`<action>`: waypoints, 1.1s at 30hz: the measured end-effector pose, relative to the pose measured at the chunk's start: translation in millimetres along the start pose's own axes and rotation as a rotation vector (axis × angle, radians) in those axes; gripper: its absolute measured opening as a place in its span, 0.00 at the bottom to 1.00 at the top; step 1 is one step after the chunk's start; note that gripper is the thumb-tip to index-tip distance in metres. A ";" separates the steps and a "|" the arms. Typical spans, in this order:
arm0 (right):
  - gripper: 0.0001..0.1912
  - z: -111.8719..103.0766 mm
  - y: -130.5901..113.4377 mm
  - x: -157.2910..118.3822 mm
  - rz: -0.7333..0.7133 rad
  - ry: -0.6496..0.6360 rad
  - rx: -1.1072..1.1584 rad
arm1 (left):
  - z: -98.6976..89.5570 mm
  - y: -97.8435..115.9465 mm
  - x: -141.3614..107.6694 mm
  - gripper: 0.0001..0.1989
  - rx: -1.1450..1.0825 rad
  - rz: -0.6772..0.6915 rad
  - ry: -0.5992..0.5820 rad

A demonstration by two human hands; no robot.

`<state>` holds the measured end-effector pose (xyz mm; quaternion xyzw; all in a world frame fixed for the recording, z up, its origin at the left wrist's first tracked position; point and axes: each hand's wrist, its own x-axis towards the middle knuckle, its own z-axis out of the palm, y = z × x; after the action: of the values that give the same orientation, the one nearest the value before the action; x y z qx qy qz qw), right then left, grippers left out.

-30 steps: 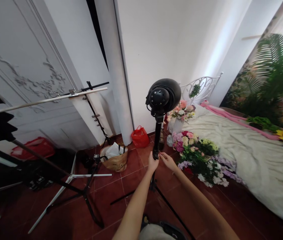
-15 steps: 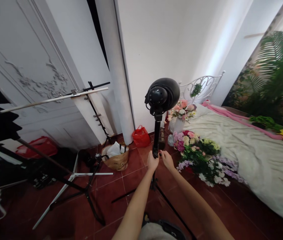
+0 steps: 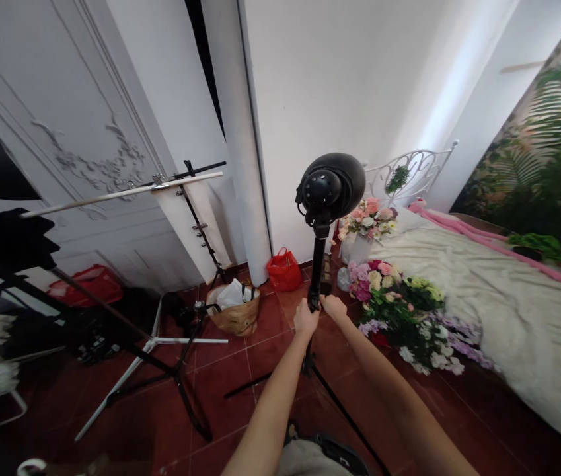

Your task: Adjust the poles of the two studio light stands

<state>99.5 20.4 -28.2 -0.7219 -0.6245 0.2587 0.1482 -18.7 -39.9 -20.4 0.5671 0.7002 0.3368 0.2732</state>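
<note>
A black studio light [image 3: 336,184] with a round dish tops a black light stand [image 3: 317,264] in front of me. My left hand [image 3: 306,318] is closed around the stand's pole at its collar. Right beside it, my right hand [image 3: 334,308] has its fingers curled at the collar's side, apparently on the small tightening knob, which the fingers mostly hide. Below my hands, the stand's thin legs spread over the red tiled floor [image 3: 260,360].
Artificial flowers [image 3: 399,297] lie to the right beside a bed with a pale cover [image 3: 458,264]. A woven basket [image 3: 240,317] and a red bag [image 3: 284,271] sit ahead. Leftward stand other tripods [image 3: 176,373] and a horizontal white pole [image 3: 126,193].
The view has turned slightly left, so the scene sits farther right. My right hand's fingers look more curled at the collar. My left hand keeps its hold on the pole.
</note>
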 end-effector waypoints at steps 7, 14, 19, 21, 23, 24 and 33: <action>0.18 6.6 19.2 -26.3 -0.411 0.120 0.299 | -1.1 -2.3 1.1 0.16 -0.020 0.019 -0.009; 0.20 4.9 45.9 -27.7 -0.667 0.076 0.366 | -1.1 -3.5 2.8 0.16 -0.023 0.053 -0.030; 0.24 7.7 56.5 -25.4 -0.676 -0.007 0.325 | 0.1 -4.8 3.2 0.16 -0.038 0.056 -0.022; 0.25 3.9 59.4 -25.8 -0.685 -0.019 0.276 | -0.7 -4.8 3.5 0.15 -0.042 0.055 -0.029; 0.26 -3.1 61.0 -24.9 -0.705 -0.023 0.203 | -1.7 -5.2 4.2 0.15 -0.060 0.059 -0.034; 0.26 -7.2 60.8 -23.9 -0.717 -0.018 0.159 | -2.0 -5.6 4.7 0.15 -0.070 0.067 -0.034; 0.22 -20.9 24.4 -12.6 -0.704 0.035 -0.119 | 2.6 -12.8 10.3 0.13 -0.013 0.129 -0.027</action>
<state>130.2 6.1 -21.7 -0.4742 -0.8462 0.1425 0.1967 -26.6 -31.1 -32.0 0.6137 0.6563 0.3505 0.2642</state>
